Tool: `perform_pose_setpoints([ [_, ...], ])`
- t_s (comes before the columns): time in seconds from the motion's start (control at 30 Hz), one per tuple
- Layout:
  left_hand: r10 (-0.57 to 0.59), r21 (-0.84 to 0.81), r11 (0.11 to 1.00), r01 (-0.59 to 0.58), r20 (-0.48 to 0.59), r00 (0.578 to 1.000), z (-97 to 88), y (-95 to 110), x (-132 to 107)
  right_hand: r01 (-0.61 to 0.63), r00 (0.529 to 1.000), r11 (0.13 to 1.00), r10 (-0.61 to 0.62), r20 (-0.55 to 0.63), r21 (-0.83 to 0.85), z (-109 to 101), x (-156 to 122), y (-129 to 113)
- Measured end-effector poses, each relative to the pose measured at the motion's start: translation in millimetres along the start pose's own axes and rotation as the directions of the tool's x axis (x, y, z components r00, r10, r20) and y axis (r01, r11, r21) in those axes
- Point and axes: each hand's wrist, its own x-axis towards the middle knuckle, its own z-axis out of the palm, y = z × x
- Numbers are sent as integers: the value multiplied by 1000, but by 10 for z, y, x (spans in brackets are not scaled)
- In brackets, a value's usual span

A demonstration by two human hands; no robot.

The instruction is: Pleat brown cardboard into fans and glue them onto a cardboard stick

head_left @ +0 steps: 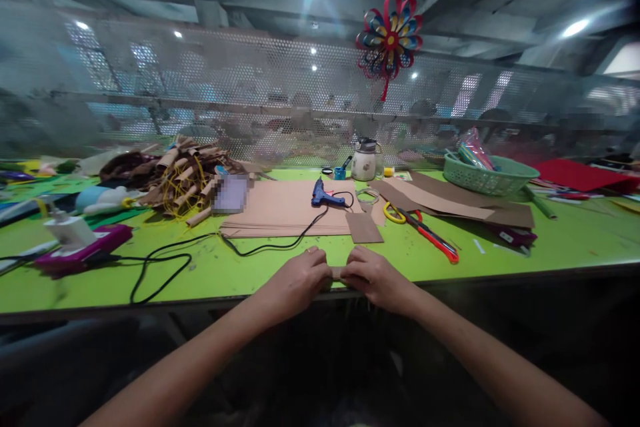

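Observation:
My left hand [299, 278] and my right hand [376, 278] meet at the near edge of the green table [225, 270]. Both have their fingers curled and pinch a small brown paper piece [337, 272] between them; most of the piece is hidden by the fingers. Just beyond the hands lies a small brown paper rectangle [364, 227] and a stack of brown paper sheets [287, 208]. A blue glue gun [324, 195] rests on that stack, its black cord [165, 263] trailing left across the table.
Yellow-handled scissors [396, 214] and a red cutter [436, 240] lie right of the hands. A heap of rolled brown paper tubes [175, 180] sits back left, a green basket [487, 175] back right, a white jar [365, 161] behind. A perforated screen with a paper flower [390, 33] backs the table.

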Motion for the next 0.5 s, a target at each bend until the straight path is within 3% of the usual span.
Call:
perform_pose_setpoints([
  [0.27, -89, -104, 990, 90, 16, 996, -6, 42, -3, -39, 999, 992, 40, -9, 124, 53, 93, -14],
  [0.5, -186, -206, 959, 197, 69, 980, -53, 16, 24, -123, 991, 976, 111, 75, 180, -11, 158, 19],
])
